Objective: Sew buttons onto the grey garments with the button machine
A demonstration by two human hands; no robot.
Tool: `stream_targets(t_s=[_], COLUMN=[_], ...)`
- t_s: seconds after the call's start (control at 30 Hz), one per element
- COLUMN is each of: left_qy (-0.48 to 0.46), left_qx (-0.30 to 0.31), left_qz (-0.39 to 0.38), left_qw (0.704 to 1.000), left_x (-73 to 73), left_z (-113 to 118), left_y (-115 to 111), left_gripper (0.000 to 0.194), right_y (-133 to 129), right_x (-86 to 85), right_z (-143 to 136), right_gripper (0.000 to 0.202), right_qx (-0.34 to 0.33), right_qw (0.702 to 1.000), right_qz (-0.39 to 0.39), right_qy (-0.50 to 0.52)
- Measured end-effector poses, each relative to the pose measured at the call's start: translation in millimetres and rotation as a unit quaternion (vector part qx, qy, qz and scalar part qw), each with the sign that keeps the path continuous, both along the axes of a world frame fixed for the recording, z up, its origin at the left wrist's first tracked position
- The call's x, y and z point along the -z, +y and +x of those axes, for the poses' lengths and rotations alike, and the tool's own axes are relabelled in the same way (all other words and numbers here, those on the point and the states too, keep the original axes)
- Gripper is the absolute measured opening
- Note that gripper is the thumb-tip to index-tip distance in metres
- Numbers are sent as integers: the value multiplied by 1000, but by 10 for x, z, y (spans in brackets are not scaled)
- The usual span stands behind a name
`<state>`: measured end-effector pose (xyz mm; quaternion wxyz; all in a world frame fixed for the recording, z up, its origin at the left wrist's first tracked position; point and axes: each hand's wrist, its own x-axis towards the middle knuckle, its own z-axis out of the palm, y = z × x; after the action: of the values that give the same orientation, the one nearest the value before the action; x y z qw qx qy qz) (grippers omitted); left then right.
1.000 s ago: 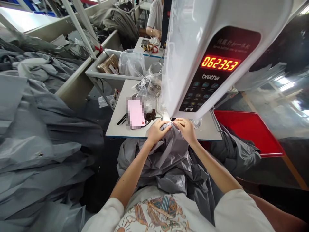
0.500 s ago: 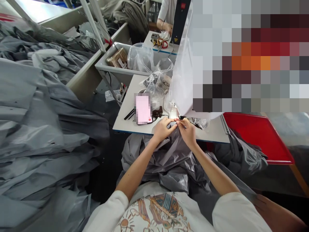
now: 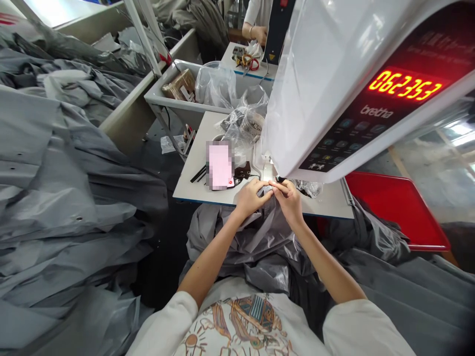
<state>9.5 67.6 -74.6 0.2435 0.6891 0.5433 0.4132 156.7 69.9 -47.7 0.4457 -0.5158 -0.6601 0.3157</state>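
Note:
At the front edge of the white table, my left hand (image 3: 251,199) and my right hand (image 3: 288,199) meet, fingers pinched together on a piece of shiny grey fabric (image 3: 265,232). The rest of that fabric hangs in folds from the edge over my lap. Between the fingertips the detail is too small to make out. Just beyond them is the lit work spot (image 3: 267,171) of a white machine (image 3: 315,64), whose head leans in from the upper right. Its red display reads 062353.
Left of my hands lies a pink-screened phone (image 3: 219,165), with clear plastic bags (image 3: 241,126) behind it. A red tray (image 3: 401,210) stands at right. Heaped grey fabric (image 3: 67,207) fills the left side. Across the bench, another person's hand (image 3: 260,34) is near scissors (image 3: 249,62).
Both hands stay almost where they were, still pinching the fabric. A blurred brownish shape at the lower right is gone, and grey fabric shows there now. The view has shifted slightly.

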Motion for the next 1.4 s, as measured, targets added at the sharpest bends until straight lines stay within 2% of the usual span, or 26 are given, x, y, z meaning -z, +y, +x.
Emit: stream_targets(t_s=[0.17,0.3,0.53,0.7,0.93,1.17,1.4], left_qy=[12,10,7,0,7,11,0], left_qx=[0,0,13,14,14,21,17], left_qz=[-8,-17,-21,-20,-30,-42,-40], left_qw=[1000,1000,1000,1000,999,999,999], left_x=[-18,-26,-60,-66,-70,-67,-97], left_z=[-6,-5,-12,-13,-11,-32,-10], left_y=[-9,-14,-16,-17,-11,-9,-2], left_gripper=[24,23,25,25,24,32,24], right_y=[25,32,-27,-61,-45,-19,13], right_x=[37,37,15,74,141,168,44], right_z=[1,7,44,107,159,204,209], right_gripper=[22,24,31,21,20,27,21], right_qx=[-1,-9,32,39,-2,-54,-40], right_qw=[991,989,999,996,990,975,976], right_qz=[-84,-105,-5,79,115,171,162], right_qy=[108,101,31,-31,-83,-127,-138])
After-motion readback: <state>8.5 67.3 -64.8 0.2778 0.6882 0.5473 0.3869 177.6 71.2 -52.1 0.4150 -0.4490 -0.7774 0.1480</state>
